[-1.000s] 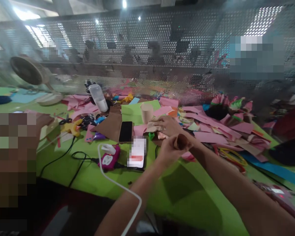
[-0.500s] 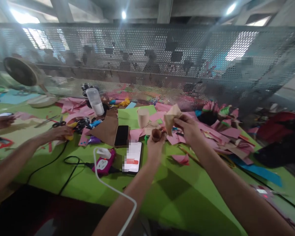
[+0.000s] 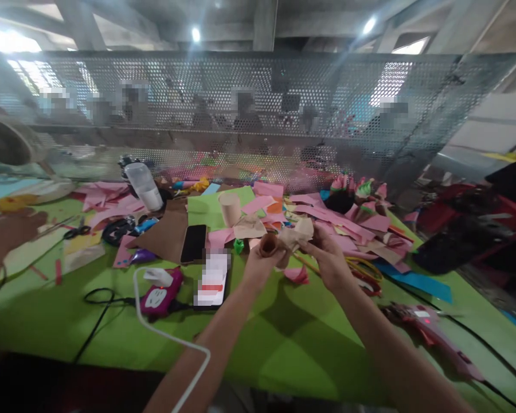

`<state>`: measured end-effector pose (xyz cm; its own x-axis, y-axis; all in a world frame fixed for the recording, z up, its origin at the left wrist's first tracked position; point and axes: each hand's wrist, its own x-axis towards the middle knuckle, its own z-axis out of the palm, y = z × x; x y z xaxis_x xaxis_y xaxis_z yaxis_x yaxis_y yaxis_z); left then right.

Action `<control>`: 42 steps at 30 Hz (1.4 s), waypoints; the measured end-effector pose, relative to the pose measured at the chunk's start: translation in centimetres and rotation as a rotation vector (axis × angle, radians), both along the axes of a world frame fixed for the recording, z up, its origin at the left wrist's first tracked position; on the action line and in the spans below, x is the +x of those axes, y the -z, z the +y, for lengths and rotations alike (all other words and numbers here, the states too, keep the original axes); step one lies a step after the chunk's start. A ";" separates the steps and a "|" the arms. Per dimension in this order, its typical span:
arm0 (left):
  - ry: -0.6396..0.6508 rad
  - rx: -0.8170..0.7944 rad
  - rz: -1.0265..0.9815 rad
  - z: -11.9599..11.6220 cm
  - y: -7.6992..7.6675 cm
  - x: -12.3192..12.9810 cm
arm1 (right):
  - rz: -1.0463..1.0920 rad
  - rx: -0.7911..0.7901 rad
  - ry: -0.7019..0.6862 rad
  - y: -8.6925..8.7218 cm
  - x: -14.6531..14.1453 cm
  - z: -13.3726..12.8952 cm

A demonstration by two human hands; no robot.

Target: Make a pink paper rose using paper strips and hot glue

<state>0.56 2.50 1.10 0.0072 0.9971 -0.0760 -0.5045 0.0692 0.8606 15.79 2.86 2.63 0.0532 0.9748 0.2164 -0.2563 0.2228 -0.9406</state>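
My left hand (image 3: pixel 258 261) is closed around a small brown paper tube (image 3: pixel 268 245), its open end facing me. Pinched in the fingers of my right hand (image 3: pixel 329 261) is a crumpled piece of tan paper (image 3: pixel 300 231). The tan paper meets the fingers of my left hand beside the tube; whether it touches the tube itself I cannot tell. Under the hands lies a folded pink paper scrap (image 3: pixel 296 275) on the green table (image 3: pixel 318 355). A green balled scrap (image 3: pixel 238 246) sits left of my left hand.
A lit phone (image 3: pixel 212 281), a dark phone (image 3: pixel 194 243) and a magenta power strip (image 3: pixel 160 295) lie to the left. A pink glue gun (image 3: pixel 441 335) lies right. Behind stand a cardboard tube (image 3: pixel 230 209) and a bottle (image 3: pixel 144 186). A co-worker's hand (image 3: pixel 21 226) is at far left.
The view has swung right, bringing the glue gun fully into sight. My right hand has lowered the tan paper against my left hand. The co-worker's hand has moved left with something yellow.
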 end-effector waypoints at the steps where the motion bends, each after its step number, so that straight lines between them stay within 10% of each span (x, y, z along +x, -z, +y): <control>1: 0.019 -0.016 -0.001 0.0 0.1 0.0 | -0.008 0.009 -0.011 0.2 0.2 -0.1; 14: 0.025 0.016 0.067 -0.1 0.0 0.0 | -0.857 0.446 0.120 0.9 0.2 -1.1; 24: -0.028 0.372 0.559 0.1 1.4 0.0 | -0.828 0.622 0.544 -0.9 0.8 -2.3; 34: 0.025 0.447 0.982 -0.3 1.3 -0.6 | -1.208 0.820 0.448 -0.6 -0.2 -3.7; 42: 0.110 0.448 0.881 0.2 1.7 -0.8 | -1.310 0.639 0.165 -1.6 -0.7 -4.3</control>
